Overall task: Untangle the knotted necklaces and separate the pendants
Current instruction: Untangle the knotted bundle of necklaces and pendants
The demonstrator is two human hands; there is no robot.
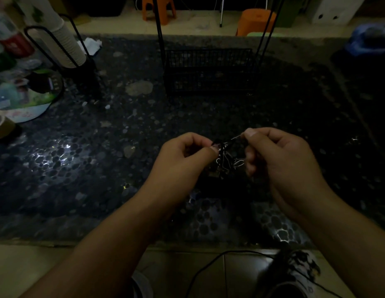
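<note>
hands: 2, both above the tabletop | left hand (183, 155) pinched one tangle (224, 160) of thin dark cords with small metal loops | right hand (275, 151) pinched a strand of it, pulled taut | necklace count unclear in dim light | tabletop (101, 158): dark, glossy, pebbled | 1 black wire basket (208, 69) behind | 2 orange stools (159, 7)

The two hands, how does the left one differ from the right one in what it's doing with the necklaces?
The left hand pinches the tangled necklaces at the knot, while the right hand pinches a single strand drawn up and out of it. The left hand sits lower, the right hand higher. Both grip with thumb and fingertips, above the dark pebbled table.
</note>
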